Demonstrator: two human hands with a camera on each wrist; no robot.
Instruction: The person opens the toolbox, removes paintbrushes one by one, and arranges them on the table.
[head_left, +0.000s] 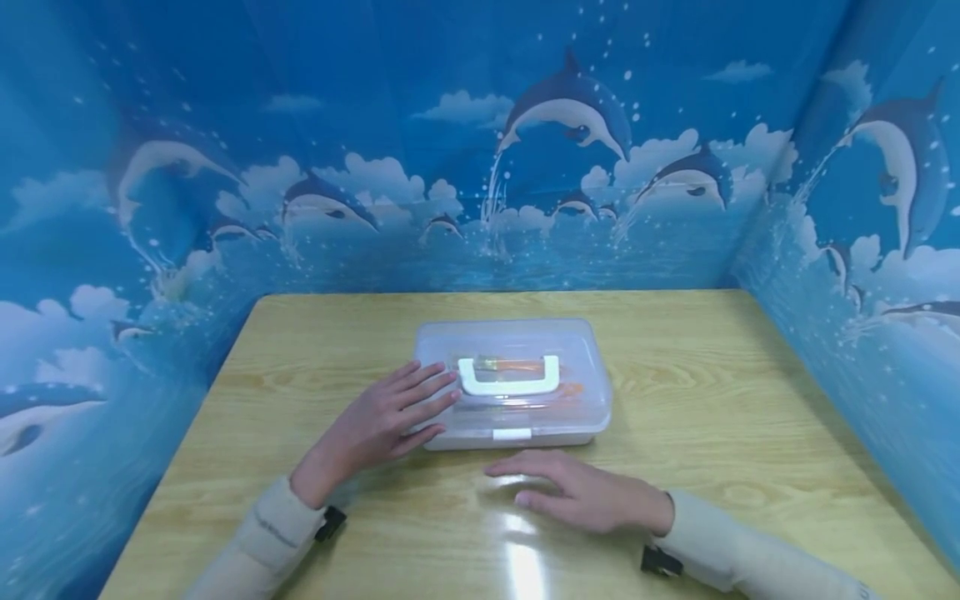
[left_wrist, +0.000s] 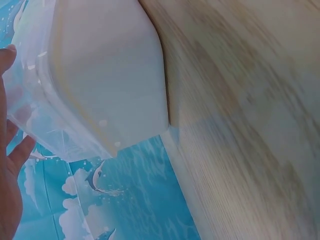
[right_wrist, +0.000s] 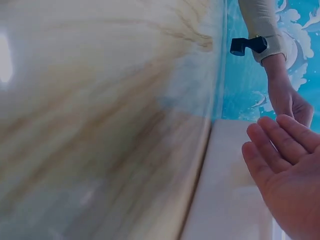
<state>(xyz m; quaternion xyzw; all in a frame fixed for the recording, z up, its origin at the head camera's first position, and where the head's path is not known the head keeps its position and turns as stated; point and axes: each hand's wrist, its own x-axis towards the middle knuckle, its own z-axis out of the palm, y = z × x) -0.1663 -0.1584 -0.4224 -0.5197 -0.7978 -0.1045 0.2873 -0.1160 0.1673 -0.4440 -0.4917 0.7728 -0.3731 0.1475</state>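
Note:
A clear-lidded plastic storage box (head_left: 585, 342) with a white base stands closed on the table. Its white carry handle (head_left: 510, 387) lies flat on the lid, and a white latch (head_left: 512, 434) sits at the front edge. Orange-handled items (head_left: 517, 365) show through the lid. My left hand (head_left: 386, 417) reaches over the box's left side with fingers spread and straight; in the left wrist view its fingertips are right at the lid. In front of the box, my right hand (head_left: 581, 492) hovers with fingers extended and nothing in it.
The box rests on a wood-grain table (head_left: 712, 400). Behind and on both sides hangs a blue curtain (head_left: 420, 50) printed with dolphins and clouds. Each wrist carries a small black camera mount (head_left: 331, 523).

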